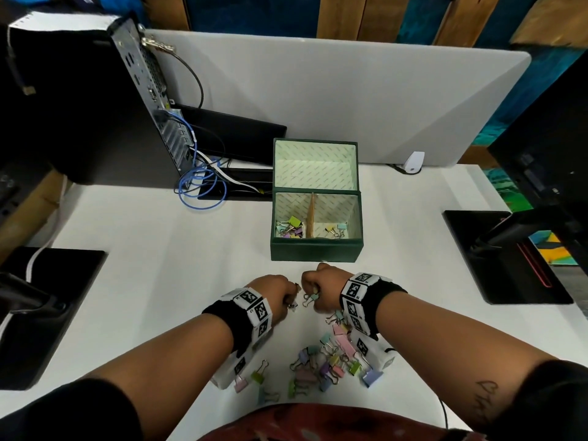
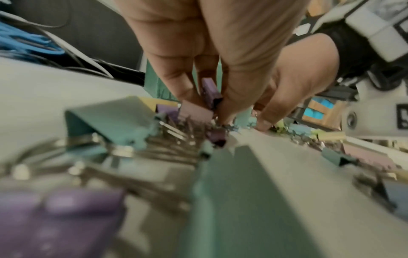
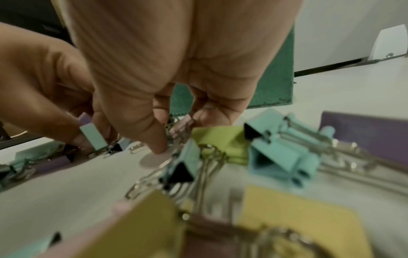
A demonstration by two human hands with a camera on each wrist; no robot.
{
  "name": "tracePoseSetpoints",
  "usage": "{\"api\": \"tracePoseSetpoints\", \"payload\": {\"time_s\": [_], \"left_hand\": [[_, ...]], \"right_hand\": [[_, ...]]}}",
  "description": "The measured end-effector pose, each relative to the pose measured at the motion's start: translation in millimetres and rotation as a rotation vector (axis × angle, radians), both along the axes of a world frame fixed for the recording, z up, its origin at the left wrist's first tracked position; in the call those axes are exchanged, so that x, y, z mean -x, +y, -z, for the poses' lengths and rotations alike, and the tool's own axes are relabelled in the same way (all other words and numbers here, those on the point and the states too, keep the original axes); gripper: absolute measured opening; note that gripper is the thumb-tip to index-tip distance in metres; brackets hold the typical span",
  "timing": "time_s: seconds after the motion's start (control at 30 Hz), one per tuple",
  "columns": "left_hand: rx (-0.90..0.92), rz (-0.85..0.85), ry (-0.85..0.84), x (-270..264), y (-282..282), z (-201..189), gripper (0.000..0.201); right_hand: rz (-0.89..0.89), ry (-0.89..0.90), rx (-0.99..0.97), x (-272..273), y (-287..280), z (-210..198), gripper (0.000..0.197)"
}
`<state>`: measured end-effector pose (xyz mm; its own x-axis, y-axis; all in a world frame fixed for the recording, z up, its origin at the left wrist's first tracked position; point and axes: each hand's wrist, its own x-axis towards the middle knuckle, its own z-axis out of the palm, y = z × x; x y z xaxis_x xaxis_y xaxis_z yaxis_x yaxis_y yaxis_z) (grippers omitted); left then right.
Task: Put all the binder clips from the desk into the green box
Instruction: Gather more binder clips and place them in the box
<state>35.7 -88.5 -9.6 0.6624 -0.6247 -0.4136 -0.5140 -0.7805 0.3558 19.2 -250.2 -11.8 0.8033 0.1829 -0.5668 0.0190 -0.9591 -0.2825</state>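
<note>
The green box (image 1: 316,248) stands open mid-desk, its lid tipped back, with binder clips in both compartments (image 1: 291,229). My two hands meet just in front of it. My left hand (image 1: 291,297) pinches a purple binder clip (image 2: 210,92), and a mint clip (image 3: 92,136) also sits against its fingers. My right hand (image 1: 310,294) has curled fingers around a small clip, pink in the wrist view (image 3: 181,125), its thumb tip on the desk. A heap of pastel binder clips (image 1: 331,361) lies under my right wrist, with a few loose clips (image 1: 257,375) near my left wrist.
A computer tower (image 1: 95,106) with blue and white cables (image 1: 203,183) stands back left. Black monitor bases sit at the left (image 1: 47,313) and right (image 1: 509,256). A grey divider panel (image 1: 350,97) closes the back, with a small white device (image 1: 413,162) beside it.
</note>
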Motion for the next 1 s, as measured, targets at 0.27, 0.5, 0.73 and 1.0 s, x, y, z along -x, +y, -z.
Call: {"api": "tracePoseSetpoints", "payload": {"time_s": [0.27,0.5,0.73,1.0], "left_hand": [[0.35,-0.426,0.18,-17,18,-1,0.032],[0.536,-0.631,0.288,-26,30,-10,0.028],[0.607,-0.697,0.306,-26,36,-14,0.027],[0.572,-0.702,0.302,-20,37,-10,0.025]], "right_hand": [[0.033,-0.024,-0.08,-2,-5,-4,0.023],[0.066,-0.042,-0.105,1,-9,0,0.025],[0.085,-0.088,-0.126,-1,-14,2,0.035],[-0.107,-0.155,-0.069,2,-3,2,0.039]]}}
